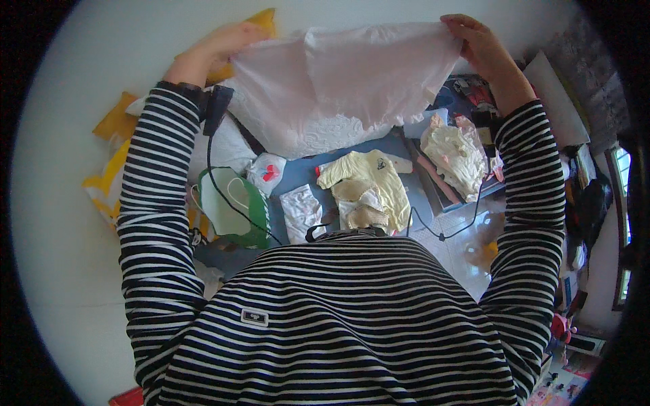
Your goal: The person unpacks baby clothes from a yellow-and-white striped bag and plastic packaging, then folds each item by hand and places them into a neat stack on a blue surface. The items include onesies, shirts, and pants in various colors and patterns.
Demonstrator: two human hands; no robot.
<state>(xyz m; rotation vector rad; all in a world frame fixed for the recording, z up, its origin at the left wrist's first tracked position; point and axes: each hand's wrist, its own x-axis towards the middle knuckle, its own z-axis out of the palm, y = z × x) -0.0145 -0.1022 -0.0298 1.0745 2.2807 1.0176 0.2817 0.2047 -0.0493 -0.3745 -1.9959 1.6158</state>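
Between my raised hands hangs a thin pale pink cloth (350,76) with a ruffled lower edge, spread wide. My left hand (236,38) grips its left upper corner; the fingertips are blurred. At the opposite corner, my right hand (466,31) pinches the fabric between thumb and fingers. Behind the cloth's lower edge lies a white embossed pillow or cushion (330,134). Nearer to me, a pale yellow short-sleeved shirt (378,165) lies on a blue-grey surface (299,170), with a beige and white garment (358,203) over its lower part. A folded white printed garment (301,210) is beside them.
A green and white paper bag (233,208) lies on the left, near a white cloth with a red print (267,172). Crumpled cream clothing (452,152) rests on a box at right. A black cable (216,180) runs from my left wrist. Yellow-and-white fabric (109,177) lies along the left wall.
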